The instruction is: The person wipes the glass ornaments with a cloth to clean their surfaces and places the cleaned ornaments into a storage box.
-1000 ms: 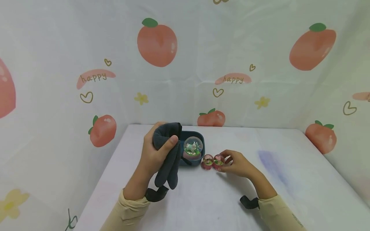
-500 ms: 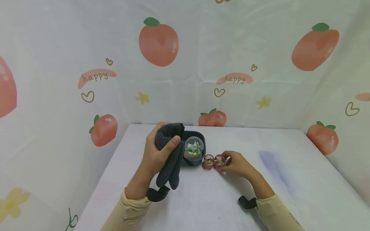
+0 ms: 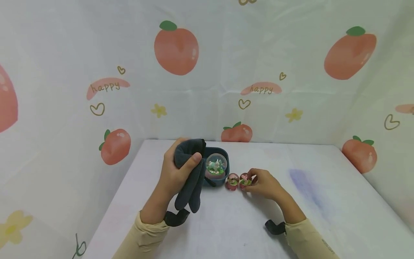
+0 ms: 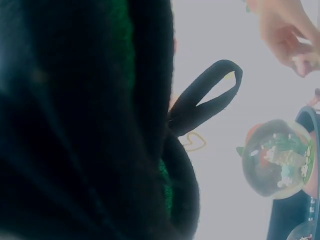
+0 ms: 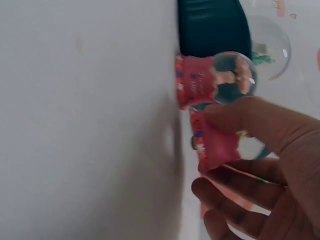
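My left hand [image 3: 173,172] grips a folded dark grey-blue cloth [image 3: 191,183] above the table. In the left wrist view the cloth [image 4: 85,120] fills much of the picture, with green fabric at its folds and a hanging loop [image 4: 212,95]. On the table, my right hand [image 3: 266,183] pinches a small pink-based snow globe [image 5: 220,145] between thumb and fingers; it leans slightly. A matching small snow globe [image 3: 232,182] stands upright just left of it. Behind the cloth, a larger snow globe [image 3: 215,166] sits in a dark blue bin [image 3: 225,151], whose left part is hidden.
The white table [image 3: 226,223] has a purple smudge [image 3: 304,187] at the right. A white backdrop [image 3: 207,108] with printed fruit closes off the back and sides. Something clear and round [image 4: 301,232] shows low inside the bin in the left wrist view.
The small snow globe in my right hand has tipped slightly, with a narrow gap beside its neighbour. My left hand keeps its grip on the cloth, almost unmoved.
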The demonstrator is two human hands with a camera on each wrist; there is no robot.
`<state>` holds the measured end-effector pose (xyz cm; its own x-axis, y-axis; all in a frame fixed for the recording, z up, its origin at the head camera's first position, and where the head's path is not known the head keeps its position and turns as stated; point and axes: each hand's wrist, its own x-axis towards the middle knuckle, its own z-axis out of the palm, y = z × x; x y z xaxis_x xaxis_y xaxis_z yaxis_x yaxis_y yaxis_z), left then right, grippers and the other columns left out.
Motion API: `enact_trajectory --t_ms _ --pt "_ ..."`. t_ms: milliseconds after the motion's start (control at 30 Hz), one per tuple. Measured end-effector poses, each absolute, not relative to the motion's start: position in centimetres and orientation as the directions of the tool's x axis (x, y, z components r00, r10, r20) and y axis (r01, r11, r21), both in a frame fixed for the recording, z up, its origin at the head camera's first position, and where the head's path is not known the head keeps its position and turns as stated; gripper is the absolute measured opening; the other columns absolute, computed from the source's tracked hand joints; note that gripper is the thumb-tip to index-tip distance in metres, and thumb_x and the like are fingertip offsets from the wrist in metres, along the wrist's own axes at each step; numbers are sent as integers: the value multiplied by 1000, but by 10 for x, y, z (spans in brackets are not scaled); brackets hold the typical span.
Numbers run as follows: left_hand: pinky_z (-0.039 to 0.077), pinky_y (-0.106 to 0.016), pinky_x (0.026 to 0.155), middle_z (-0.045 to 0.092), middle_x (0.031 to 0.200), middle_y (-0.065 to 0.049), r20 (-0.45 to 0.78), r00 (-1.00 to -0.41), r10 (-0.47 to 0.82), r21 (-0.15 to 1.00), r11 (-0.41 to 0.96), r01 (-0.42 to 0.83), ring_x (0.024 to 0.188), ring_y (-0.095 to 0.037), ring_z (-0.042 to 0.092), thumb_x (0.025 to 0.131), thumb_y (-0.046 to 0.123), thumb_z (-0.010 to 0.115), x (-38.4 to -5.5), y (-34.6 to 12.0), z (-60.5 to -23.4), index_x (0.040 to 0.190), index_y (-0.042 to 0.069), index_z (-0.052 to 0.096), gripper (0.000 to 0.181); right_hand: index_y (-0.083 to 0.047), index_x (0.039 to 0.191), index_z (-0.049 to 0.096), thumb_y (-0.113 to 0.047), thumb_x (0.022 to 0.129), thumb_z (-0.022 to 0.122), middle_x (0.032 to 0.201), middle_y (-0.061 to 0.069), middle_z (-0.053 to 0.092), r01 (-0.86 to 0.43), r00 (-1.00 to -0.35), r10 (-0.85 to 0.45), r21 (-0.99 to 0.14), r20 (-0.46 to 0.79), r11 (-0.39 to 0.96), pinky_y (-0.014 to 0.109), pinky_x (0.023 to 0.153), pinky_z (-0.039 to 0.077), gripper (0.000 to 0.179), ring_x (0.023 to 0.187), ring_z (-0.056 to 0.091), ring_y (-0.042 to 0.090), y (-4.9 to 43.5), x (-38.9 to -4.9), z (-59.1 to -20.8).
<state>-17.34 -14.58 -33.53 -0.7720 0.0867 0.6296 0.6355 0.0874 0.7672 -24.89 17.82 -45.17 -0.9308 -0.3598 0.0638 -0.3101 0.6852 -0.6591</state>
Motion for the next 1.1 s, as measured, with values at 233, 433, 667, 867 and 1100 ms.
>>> enact_trajectory --t_ms 233,433,667,867,1100 --pt "63 -31 70 68 103 -9 624 -777 83 770 102 630 81 -19 72 99 37 72 -174 -145 -337 122 8 67 37 -18 103 72 -21 82 91 95 -4 73 -403 -915 -294 -642 275 652 29 68 53 29 88 69 15 182 -238 -428" --pt "63 -31 71 68 104 -10 629 -773 84 766 107 634 82 -19 71 99 35 72 -175 -144 -337 122 8 67 36 -15 113 73 -8 85 87 104 -2 70 -565 -825 -314 -658 471 498 29 68 62 32 89 65 11 169 -226 -400" --pt "62 -31 72 68 103 -10 627 -774 86 766 107 633 83 -20 71 99 35 72 -177 -142 -339 122 9 67 36 -8 127 74 -3 89 84 119 1 67 -686 -727 -322 -628 606 368 25 71 64 40 100 66 6 148 -206 -371" --pt "62 -30 74 68 104 -8 628 -773 88 764 118 634 85 -21 70 99 38 72 -176 -141 -339 123 10 67 37 -7 132 72 3 80 89 121 7 71 -784 -621 -342 -553 706 282 24 79 64 55 107 68 10 131 -192 -349" --pt "61 -29 75 68 105 -8 626 -775 91 766 118 632 87 -21 68 98 37 72 -175 -139 -339 124 11 67 37 -3 121 70 10 71 91 112 9 73 -875 -482 -338 -462 808 143 26 80 64 55 104 72 16 113 -187 -335"
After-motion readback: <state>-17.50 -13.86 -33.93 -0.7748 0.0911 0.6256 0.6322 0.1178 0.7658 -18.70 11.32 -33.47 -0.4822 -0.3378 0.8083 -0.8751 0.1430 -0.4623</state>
